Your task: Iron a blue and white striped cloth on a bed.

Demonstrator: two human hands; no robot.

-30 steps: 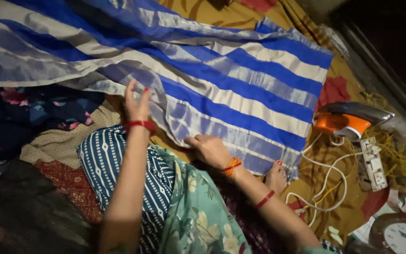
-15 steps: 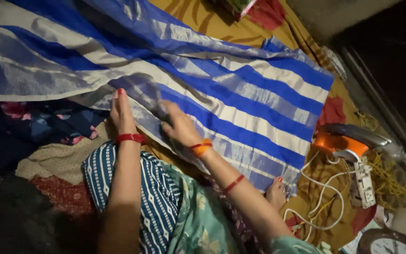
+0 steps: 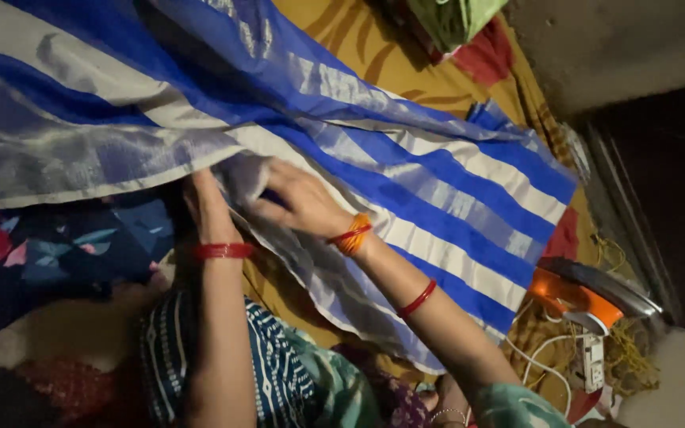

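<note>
A large blue and white striped cloth (image 3: 406,166) with a silvery sheen lies spread over a mustard patterned sheet (image 3: 362,59). My left hand (image 3: 206,208), a red bangle at its wrist, touches the cloth's near edge with its fingertips tucked under the fold. My right hand (image 3: 301,202), with an orange bangle, is closed on a bunched bit of the same edge right beside the left hand. Both forearms reach in from the bottom of the view.
An orange and dark clothes iron (image 3: 587,297) rests at the right, with a white power strip (image 3: 594,362) and white cord (image 3: 537,357) below it. Green cloth (image 3: 453,20) and red cloth (image 3: 487,57) lie at the top. Dark floral fabric (image 3: 57,246) covers the left.
Both hands have slid up and left along the cloth's edge and come close together. The right hand went from lying flat on the stripes to gripping a bunched fold.
</note>
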